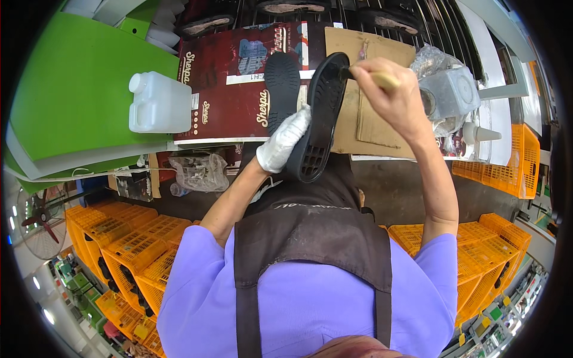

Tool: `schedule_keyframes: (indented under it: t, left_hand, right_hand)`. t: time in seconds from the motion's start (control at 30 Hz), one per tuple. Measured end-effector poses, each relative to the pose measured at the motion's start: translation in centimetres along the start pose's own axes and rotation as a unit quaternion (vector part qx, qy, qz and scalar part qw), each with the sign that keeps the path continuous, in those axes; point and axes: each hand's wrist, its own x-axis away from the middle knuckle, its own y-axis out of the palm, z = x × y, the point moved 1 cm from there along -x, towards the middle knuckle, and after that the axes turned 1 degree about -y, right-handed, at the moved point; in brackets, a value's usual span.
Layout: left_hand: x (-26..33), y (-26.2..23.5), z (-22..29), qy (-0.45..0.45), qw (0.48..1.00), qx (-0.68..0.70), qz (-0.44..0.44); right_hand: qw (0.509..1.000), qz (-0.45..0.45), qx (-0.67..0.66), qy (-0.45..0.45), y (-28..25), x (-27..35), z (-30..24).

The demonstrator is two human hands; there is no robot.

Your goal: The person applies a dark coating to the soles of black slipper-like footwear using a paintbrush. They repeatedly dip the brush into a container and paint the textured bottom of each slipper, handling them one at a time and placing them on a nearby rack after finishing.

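currently, a sole (324,119) is grasped by the gloved left hand (286,140), a brush (385,82) by the right hand (394,102); strokes could be skewed by the sole slipping.

Left hand (283,143) in white glove, near centre of frame, fingers (302,119) together, slanting toward upper right, closed in grip. Left wrist (261,170) nearly in line with left forearm (236,194), which rises from lower left, bare below sleeve. Right hand (391,89) bare, upper right of centre, higher than left; fingers curled in pinching grip, directed toward left of frame. Right wrist (419,134) turns hand inward. Right forearm (434,170) bare, rising steeply, leaning left toward top. Hands apart.
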Motion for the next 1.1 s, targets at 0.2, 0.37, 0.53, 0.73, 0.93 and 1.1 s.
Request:
schedule_keyframes:
  t: [0.2,0.37,0.53,0.73,0.93,1.1]
  left_hand:
    - [-0.6,-0.6,-0.5,-0.028,0.954,0.298,-0.024]
    - [-1.2,-0.9,-1.2,-0.012,0.939,0.341,-0.035]
    - [-2.8,-1.2,-1.7,-0.024,0.940,0.341,0.006]
    - [-1.3,-0.6,-1.1,-0.097,0.965,0.234,-0.063]
    - [-2.1,-1.3,-1.6,-0.066,0.948,0.300,-0.080]
    - [-3.0,-0.9,-0.8,-0.047,0.939,0.340,0.032]
  right_hand:
    - [0.973,-0.162,0.018,-0.164,0.8,3.6,-1.2]
    - [0.950,-0.217,-0.115,-0.191,0.2,5.3,-4.5]
    - [0.913,-0.247,-0.294,-0.135,-0.1,5.6,-4.3]
    - [0.860,-0.140,-0.401,0.283,-0.9,3.6,1.6]
    - [0.996,0.013,-0.087,-0.025,-1.1,3.9,0.4]
    - [0.965,-0.141,-0.116,-0.186,-0.5,6.2,-5.7]
